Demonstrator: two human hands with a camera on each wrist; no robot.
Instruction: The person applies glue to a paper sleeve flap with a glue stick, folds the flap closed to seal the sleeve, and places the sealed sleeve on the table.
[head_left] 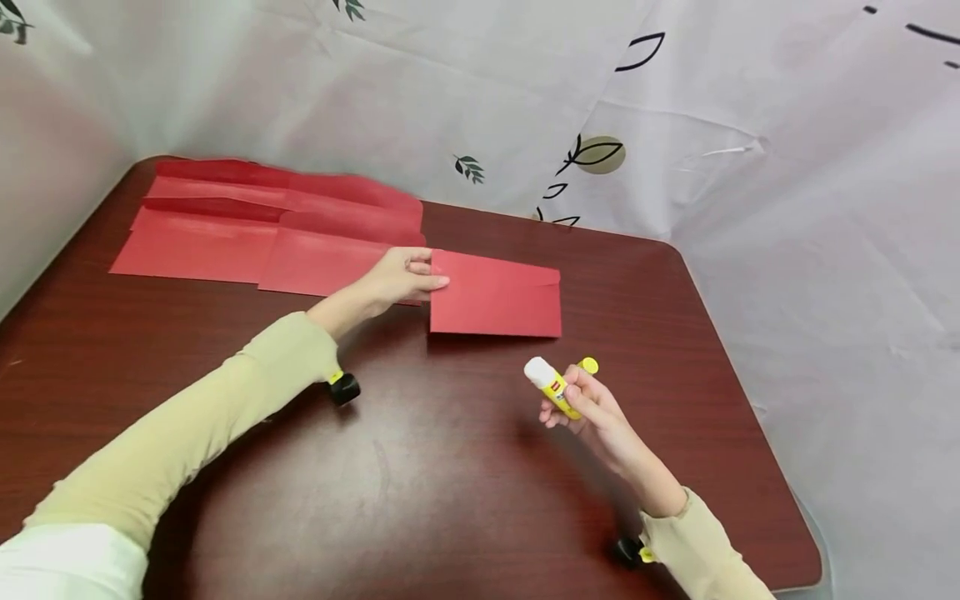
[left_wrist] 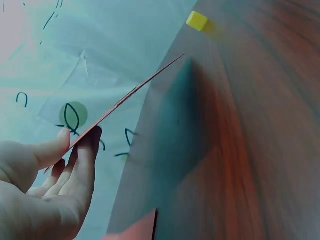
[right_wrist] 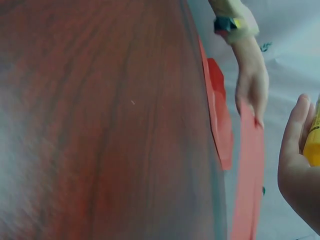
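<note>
My left hand (head_left: pixel 396 277) pinches a red envelope (head_left: pixel 497 296) by its left edge, thumb on the near face and fingers behind. The left wrist view shows this envelope (left_wrist: pixel 117 105) nearly edge-on, tilted and raised off the table. To the lower right, my right hand (head_left: pixel 602 421) grips a yellow glue stick (head_left: pixel 558 390) with its white end pointing up and left toward the envelope, apart from it. Only part of the glue stick (right_wrist: pixel 312 147) enters the right wrist view. A small yellow cap (left_wrist: pixel 197 21) rests on the table, partly hidden behind the right hand in the head view.
More red envelopes (head_left: pixel 202 242) lie overlapping in rows at the table's back left, flaps raised toward the rear. The dark brown wooden table (head_left: pixel 420 467) has rounded corners. A white patterned curtain (head_left: pixel 420 92) hangs along its back and sides.
</note>
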